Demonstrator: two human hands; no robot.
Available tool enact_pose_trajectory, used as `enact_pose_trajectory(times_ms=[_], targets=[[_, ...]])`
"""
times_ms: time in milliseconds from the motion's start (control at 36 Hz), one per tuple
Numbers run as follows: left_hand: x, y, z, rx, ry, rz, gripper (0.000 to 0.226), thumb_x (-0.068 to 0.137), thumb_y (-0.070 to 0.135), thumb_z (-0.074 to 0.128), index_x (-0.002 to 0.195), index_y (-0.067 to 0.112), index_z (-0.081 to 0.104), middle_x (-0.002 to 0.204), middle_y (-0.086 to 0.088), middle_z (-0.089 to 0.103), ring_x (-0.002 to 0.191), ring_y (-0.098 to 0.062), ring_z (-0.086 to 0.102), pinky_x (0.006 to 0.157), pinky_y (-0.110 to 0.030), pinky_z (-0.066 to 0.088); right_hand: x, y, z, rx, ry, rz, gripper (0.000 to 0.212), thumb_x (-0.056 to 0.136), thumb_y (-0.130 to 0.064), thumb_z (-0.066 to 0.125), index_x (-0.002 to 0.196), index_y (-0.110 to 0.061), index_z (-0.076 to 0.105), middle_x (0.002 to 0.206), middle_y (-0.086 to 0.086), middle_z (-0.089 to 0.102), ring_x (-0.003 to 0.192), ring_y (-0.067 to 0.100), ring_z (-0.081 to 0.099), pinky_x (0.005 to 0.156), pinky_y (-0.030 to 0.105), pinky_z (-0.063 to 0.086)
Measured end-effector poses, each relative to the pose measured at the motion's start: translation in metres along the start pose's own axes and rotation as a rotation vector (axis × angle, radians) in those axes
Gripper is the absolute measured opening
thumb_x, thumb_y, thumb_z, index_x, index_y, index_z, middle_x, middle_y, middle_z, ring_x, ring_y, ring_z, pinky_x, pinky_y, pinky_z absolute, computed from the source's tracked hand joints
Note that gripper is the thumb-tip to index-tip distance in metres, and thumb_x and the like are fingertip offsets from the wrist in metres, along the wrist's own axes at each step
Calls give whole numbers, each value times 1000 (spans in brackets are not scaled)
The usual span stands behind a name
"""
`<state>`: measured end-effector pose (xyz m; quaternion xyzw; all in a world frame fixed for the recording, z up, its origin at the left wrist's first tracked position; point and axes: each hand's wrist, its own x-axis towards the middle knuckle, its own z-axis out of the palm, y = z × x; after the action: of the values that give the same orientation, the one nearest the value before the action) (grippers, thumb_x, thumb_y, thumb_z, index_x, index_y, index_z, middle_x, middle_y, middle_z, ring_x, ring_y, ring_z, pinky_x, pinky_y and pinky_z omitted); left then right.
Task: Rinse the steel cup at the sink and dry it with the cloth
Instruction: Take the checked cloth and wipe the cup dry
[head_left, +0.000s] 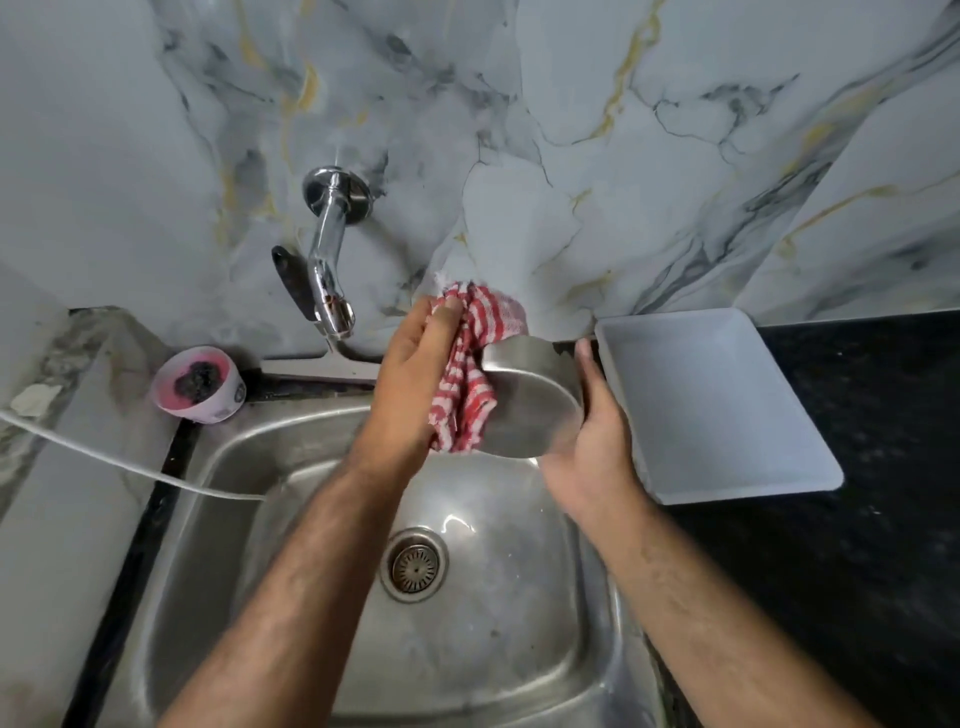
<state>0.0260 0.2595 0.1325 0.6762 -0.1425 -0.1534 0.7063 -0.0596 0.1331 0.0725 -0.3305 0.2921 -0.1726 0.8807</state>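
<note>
The steel cup lies tilted above the back of the steel sink, its mouth turned left. My right hand grips it from the right side, thumb on the rim. A red-and-white striped cloth is bunched in my left hand and pressed against the cup's mouth and left wall. Part of the cup is hidden behind the cloth and my fingers.
A chrome tap juts from the marble wall; no water runs. A pink tub with a dark scrubber sits at the sink's back left. A white tray rests on the black counter right. A white cord crosses the left edge.
</note>
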Motion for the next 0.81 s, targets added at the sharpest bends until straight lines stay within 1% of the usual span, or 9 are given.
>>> enact_pose_trajectory(times_ms=[56, 167, 278, 361, 472, 583, 639, 750, 806], targets=[[2, 1, -4, 215, -86, 65, 38, 100, 46, 55, 96, 9, 62, 86, -14, 71, 81, -13, 66, 79, -44, 56, 4, -9, -1, -360, -88, -148, 60, 90, -72, 71, 98, -14, 84, 107, 18, 82, 105, 34, 77, 98, 55, 54], [-2, 2, 8, 188, -75, 63, 31, 101, 46, 56, 86, 19, 60, 76, -5, 66, 74, -13, 62, 74, -41, 51, 8, -18, 14, -615, -164, -281, 48, 92, -73, 68, 103, -31, 91, 103, -3, 90, 107, 18, 84, 109, 52, 62], [-5, -4, 4, -55, 219, -59, 27, 108, 38, 51, 120, 19, 65, 96, 3, 79, 85, -14, 76, 77, -36, 61, 11, -23, 19, -212, -37, -136, 64, 73, -76, 87, 93, -17, 69, 101, 14, 71, 89, 32, 69, 86, 49, 57], [-23, -9, 5, -124, 268, -75, 28, 109, 42, 46, 125, 28, 65, 108, 11, 79, 98, -4, 75, 86, -32, 59, 14, -26, 21, 50, 84, 5, 50, 87, -63, 84, 84, -12, 86, 97, 11, 87, 85, 30, 84, 72, 42, 69], [-38, -6, 12, -89, 283, 90, 27, 113, 35, 39, 127, 35, 61, 110, 39, 68, 105, 18, 62, 86, -2, 45, 5, -14, 26, 221, 112, 143, 45, 94, -53, 76, 107, -11, 87, 108, 13, 87, 96, 31, 84, 81, 40, 67], [-9, 3, -1, -96, 209, -59, 30, 109, 37, 47, 121, 21, 69, 99, 15, 80, 95, -2, 75, 83, -26, 56, -3, -4, 26, 113, 94, 156, 58, 101, -60, 65, 126, -11, 82, 127, 19, 83, 113, 34, 80, 103, 48, 62], [9, 7, -15, -57, 93, -153, 39, 106, 40, 49, 127, 15, 70, 114, -3, 80, 109, -19, 75, 100, -43, 54, -4, -7, 28, -15, 37, 99, 80, 86, -70, 70, 135, -8, 78, 134, 22, 80, 127, 40, 75, 117, 57, 54], [31, 14, -28, 216, -170, -141, 38, 92, 59, 59, 108, 30, 77, 109, -3, 80, 104, -21, 75, 101, -50, 53, 5, -16, 32, -354, -81, -22, 47, 92, -64, 76, 79, -20, 88, 82, 2, 86, 79, 18, 82, 77, 38, 66], [36, 14, -23, 200, -166, -121, 34, 93, 55, 59, 103, 28, 77, 102, -1, 81, 98, -19, 77, 97, -47, 55, 8, -19, 41, -414, -64, -55, 39, 94, -54, 75, 84, -20, 91, 85, 6, 89, 81, 20, 85, 74, 35, 67]])
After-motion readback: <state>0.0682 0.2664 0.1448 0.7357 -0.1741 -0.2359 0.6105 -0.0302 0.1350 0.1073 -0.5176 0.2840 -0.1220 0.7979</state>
